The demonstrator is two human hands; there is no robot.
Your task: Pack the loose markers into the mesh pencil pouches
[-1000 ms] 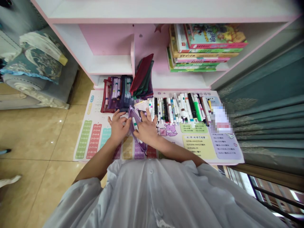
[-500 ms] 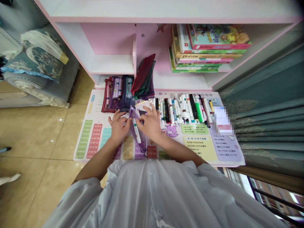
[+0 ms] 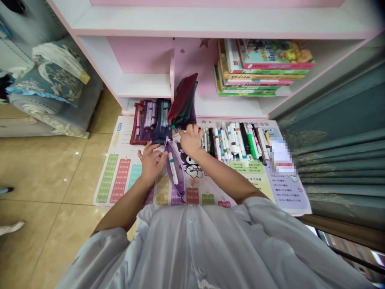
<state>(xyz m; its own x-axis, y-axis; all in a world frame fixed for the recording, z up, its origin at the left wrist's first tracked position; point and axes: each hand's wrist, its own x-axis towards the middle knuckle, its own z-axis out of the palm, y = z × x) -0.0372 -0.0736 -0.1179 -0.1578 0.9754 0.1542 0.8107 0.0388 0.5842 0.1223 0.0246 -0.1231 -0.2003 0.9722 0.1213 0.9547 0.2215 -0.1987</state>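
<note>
A purple mesh zip pouch (image 3: 181,176) lies on the patterned mat with its mouth parted. One white marker with a green band (image 3: 173,168) rests inside it. My left hand (image 3: 151,162) pinches the pouch's left edge between thumb and forefinger, other fingers spread. My right hand (image 3: 191,140) is at the left end of a row of markers (image 3: 233,138), its fingers curled down; what they grip, if anything, is hidden. The row holds several white, black and green markers side by side.
Filled mesh pouches (image 3: 150,116) lie at the back left. Beside them, red and green pouches (image 3: 184,98) lean on the shelf divider (image 3: 172,76). Stacked books (image 3: 264,76) sit in the pink-and-white shelf. A blurred phone-like object (image 3: 282,156) lies right of the markers.
My right hand has left the pouch and moved up and right to the markers, its fingers now curled. My left hand stays at the pouch's edge. The view has tilted up slightly.
</note>
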